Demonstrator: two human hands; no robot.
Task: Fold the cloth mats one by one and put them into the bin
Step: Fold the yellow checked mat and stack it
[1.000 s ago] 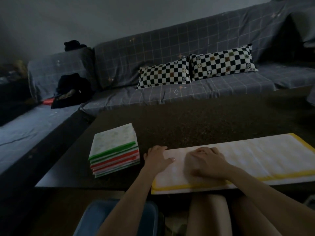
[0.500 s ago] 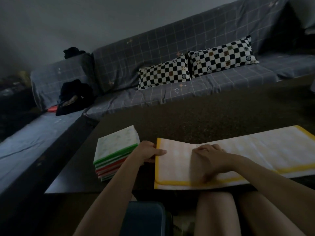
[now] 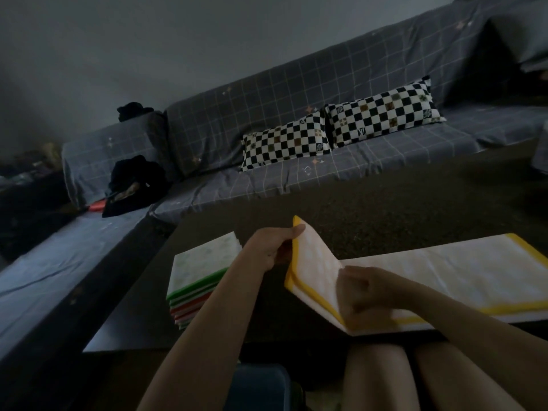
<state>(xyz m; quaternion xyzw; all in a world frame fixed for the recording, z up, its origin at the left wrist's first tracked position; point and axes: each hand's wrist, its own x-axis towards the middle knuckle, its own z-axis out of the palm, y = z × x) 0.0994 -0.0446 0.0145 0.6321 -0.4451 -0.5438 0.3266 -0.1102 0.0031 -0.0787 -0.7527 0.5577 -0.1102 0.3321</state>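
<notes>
Two hands on yellow-edged mat [image 3: 444, 271]: left hand [image 3: 274, 244] gripping raised end, right hand [image 3: 367, 292] pressing.

mat stack [image 3: 204, 280] on table [image 3: 370, 221] left of open mat [image 3: 444, 271]; sofa [image 3: 296, 143] behind; bin [image 3: 261, 387] below.

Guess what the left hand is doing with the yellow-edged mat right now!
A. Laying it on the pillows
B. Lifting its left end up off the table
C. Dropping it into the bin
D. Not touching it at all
B: the left hand pinches the mat by its yellow edge, and that end stands raised above the table.
</notes>
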